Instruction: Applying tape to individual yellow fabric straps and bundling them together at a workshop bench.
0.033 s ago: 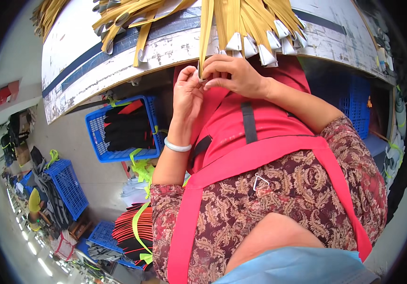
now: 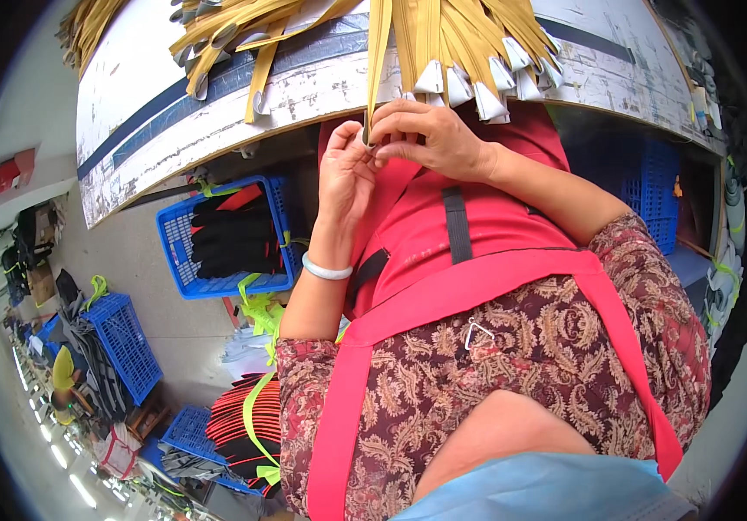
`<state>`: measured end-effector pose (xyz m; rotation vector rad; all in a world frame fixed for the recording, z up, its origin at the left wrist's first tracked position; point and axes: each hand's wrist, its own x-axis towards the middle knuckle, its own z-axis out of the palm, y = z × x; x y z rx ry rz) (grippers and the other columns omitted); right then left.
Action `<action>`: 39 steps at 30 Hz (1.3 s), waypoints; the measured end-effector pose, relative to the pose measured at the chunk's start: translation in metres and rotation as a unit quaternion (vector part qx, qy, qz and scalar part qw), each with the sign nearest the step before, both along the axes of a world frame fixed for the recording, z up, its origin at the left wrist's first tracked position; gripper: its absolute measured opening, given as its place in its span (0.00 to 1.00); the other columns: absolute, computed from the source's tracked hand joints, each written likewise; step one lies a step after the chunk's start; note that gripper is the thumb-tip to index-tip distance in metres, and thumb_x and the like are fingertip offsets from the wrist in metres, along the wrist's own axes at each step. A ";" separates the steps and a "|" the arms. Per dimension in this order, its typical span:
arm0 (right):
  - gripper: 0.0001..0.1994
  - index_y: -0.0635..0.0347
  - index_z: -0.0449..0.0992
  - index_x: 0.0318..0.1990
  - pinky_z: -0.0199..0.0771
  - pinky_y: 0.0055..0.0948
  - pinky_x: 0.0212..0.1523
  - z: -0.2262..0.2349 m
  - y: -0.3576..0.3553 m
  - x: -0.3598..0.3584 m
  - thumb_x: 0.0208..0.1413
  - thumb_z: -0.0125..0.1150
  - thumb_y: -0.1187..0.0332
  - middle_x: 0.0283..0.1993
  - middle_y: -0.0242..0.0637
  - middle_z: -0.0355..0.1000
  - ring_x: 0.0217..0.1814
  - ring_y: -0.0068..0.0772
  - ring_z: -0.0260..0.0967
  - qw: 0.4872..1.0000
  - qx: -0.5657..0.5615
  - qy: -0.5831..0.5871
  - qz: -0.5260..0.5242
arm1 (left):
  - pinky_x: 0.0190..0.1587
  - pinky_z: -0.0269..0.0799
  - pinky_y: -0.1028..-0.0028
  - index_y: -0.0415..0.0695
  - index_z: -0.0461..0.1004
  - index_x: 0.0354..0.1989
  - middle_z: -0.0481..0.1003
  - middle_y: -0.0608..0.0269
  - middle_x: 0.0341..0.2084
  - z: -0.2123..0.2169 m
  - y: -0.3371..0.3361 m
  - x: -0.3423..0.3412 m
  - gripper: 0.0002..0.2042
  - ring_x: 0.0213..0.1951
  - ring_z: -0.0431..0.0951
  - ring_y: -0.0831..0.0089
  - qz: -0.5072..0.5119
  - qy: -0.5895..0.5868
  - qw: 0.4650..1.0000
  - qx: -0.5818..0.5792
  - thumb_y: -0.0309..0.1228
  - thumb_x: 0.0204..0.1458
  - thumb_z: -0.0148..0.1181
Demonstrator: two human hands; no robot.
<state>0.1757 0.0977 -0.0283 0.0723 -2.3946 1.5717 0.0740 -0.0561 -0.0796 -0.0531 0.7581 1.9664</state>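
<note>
Both my hands meet just off the table's near edge, at the lower end of a mustard-yellow zipper strip [image 2: 378, 65]. My left hand [image 2: 345, 174] is closed, thumb and fingertips pinching the strip's grey end. From the right, my right hand [image 2: 438, 139] curls its fingers and pinches the same end, touching the left fingertips. Exactly how the end is folded is hidden by the fingers. Beside my right hand, a fan of yellow zipper strips [image 2: 469, 65] with white-grey folded ends hangs over the edge. More strips [image 2: 234, 35] with grey ends lie to the left.
The worn white table [image 2: 152, 130] spans the far side. Under it at left stands a blue crate [image 2: 178, 247] of black pieces; another blue crate [image 2: 651, 195] sits beneath the right side. A blue basket [image 2: 126, 343] and a red-edged black stack [image 2: 243, 425] are at lower left.
My fingers have shifted very slightly at the strip's end. Everything else looks the same.
</note>
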 end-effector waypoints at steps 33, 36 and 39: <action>0.05 0.64 0.73 0.37 0.69 0.20 0.28 0.020 0.044 -0.055 0.58 0.60 0.72 0.25 0.29 0.70 0.26 0.16 0.66 0.993 -0.076 0.025 -0.091 | 0.34 0.78 0.77 0.35 0.73 0.44 0.75 0.61 0.36 0.065 0.041 -0.042 0.10 0.32 0.79 0.74 0.059 0.474 0.877 -0.055 0.15 0.54 0.57; 0.09 0.62 0.74 0.41 0.73 0.19 0.32 0.019 0.041 -0.048 0.62 0.60 0.64 0.30 0.27 0.71 0.29 0.18 0.69 0.987 -0.161 0.007 -0.004 | 0.34 0.77 0.79 0.33 0.74 0.41 0.74 0.60 0.37 0.049 0.028 -0.062 0.07 0.32 0.78 0.76 -0.016 0.461 0.887 -0.026 0.15 0.54 0.58; 0.11 0.61 0.74 0.36 0.70 0.17 0.31 0.035 0.040 -0.042 0.63 0.58 0.61 0.27 0.27 0.70 0.27 0.15 0.66 0.951 -0.274 -0.126 -0.070 | 0.30 0.72 0.81 0.35 0.73 0.34 0.74 0.65 0.27 0.048 0.025 -0.061 0.03 0.28 0.76 0.79 0.016 0.558 0.827 -0.069 0.15 0.54 0.57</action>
